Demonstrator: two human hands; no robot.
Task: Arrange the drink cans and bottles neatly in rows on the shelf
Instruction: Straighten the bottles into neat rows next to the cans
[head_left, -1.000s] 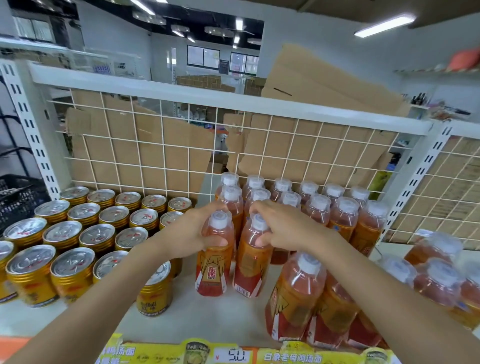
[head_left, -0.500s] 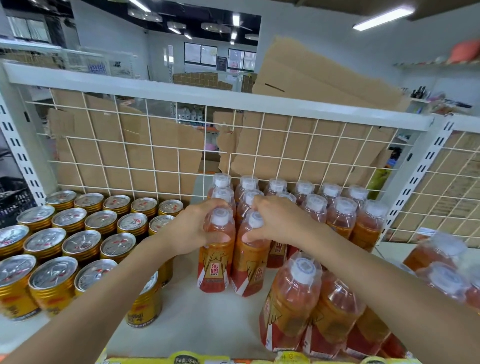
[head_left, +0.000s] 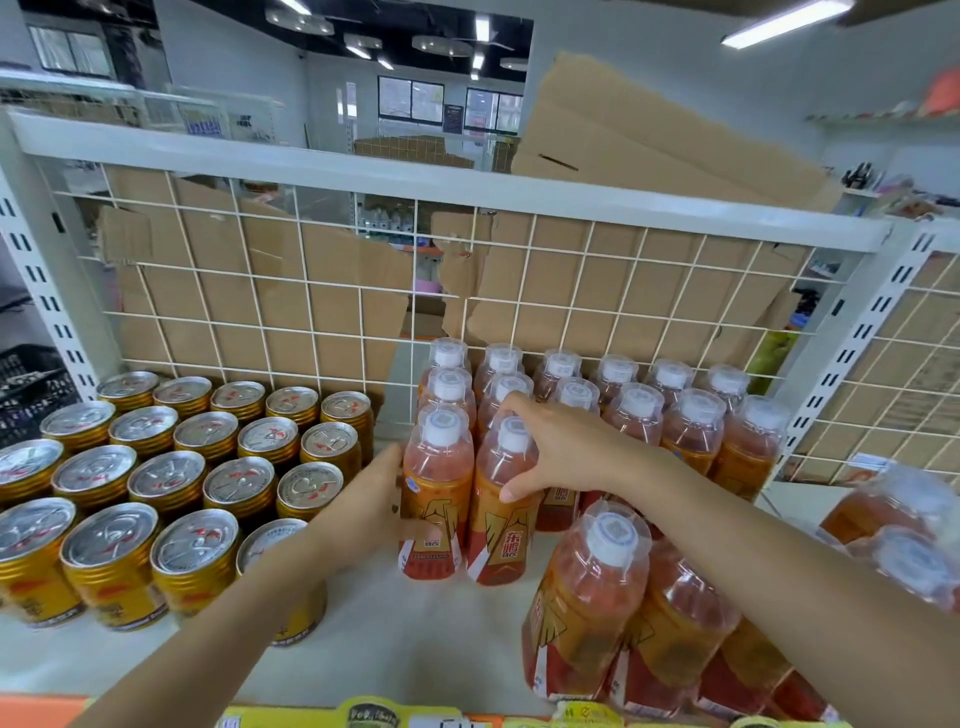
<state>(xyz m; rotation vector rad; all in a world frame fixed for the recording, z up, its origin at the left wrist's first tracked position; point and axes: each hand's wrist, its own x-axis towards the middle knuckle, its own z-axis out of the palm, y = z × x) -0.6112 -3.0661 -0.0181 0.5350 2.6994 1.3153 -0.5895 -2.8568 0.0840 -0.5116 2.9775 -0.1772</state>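
**Two front bottles being set into the bottle rows**

Step in hand: squaring up the front of the bottle block. The cans (head_left: 208, 467) already sit in tidy rows on the left of the shelf (head_left: 415, 649), so that side looks done.

Left grip (head_left: 382, 501) is wrapped on the lower body of the left front bottle (head_left: 439, 467), with the thumb across the label. Right grip (head_left: 569, 452) is clamped from above on the shoulder of the right front bottle (head_left: 501, 525), thumb on the front, index finger stretched toward the cap behind.

Both bottles stand upright on the shelf, side by side. They are directly in front of the two leftmost columns of the back bottle rows (head_left: 639, 410), with a narrow gap between them and the cans.

Judgement: the pair looks roughly in line. The next move is likely to let go and pull from the loose bottles (head_left: 597, 587) bunched at front right, to extend the other columns. That calls for keeping each bottle square with the caps behind it and not tipping its neighbours.

Hard to see:
- The left grip's fingers are hidden behind the bottle.
- Cannot tell if the two bottles touch each other or the ones behind.
- The left forearm covers most of the nearest can.
- The far-right bottles (head_left: 904, 535) are blurred and cut off by the edge; cannot tell if they are wrapped.
- The price strip (head_left: 374, 714) is cut off at the bottom.
- Cardboard (head_left: 311, 312) blocks most of the view through the wire grid (head_left: 587, 291).
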